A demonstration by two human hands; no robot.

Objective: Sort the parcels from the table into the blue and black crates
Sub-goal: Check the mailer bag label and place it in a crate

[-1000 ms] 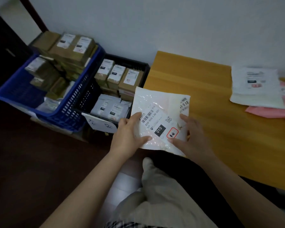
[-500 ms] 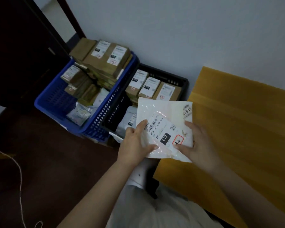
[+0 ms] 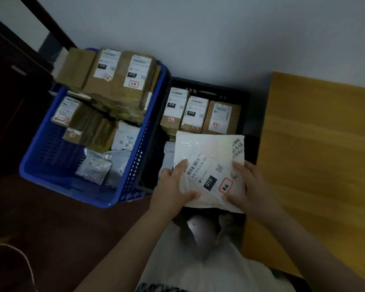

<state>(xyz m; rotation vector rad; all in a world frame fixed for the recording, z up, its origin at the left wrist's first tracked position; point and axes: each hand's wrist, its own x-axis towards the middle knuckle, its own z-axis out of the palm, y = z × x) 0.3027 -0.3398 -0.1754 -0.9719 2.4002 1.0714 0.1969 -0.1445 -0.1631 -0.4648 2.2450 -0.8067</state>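
At far left, dark floor w/ a thin pale cord (image 3: 19,256) looping over it. Next right, the blue crate (image 3: 38,148) sits against the wall, brown boxes (image 3: 114,81) stacked above its back rim, flat grey mailers (image 3: 95,168) in its front half; some bare blue wall shows at its left side. Its right rim touches the black crate (image 3: 249,114), which holds a row of 3 labelled boxes (image 3: 195,113) at the back, pale mailers in front. Left hand (image 3: 172,189), thumb on top & fingers curled under, grips the left edge of the white parcel (image 3: 207,152); the parcel is held flat, label up, over the black crate's front half, near edge past the crate's front rim. Right hand (image 3: 251,186) grips its right edge the same way. Right of that, the worktop (image 3: 325,144), its left edge just beside the black crate, bare wood as far as seen.
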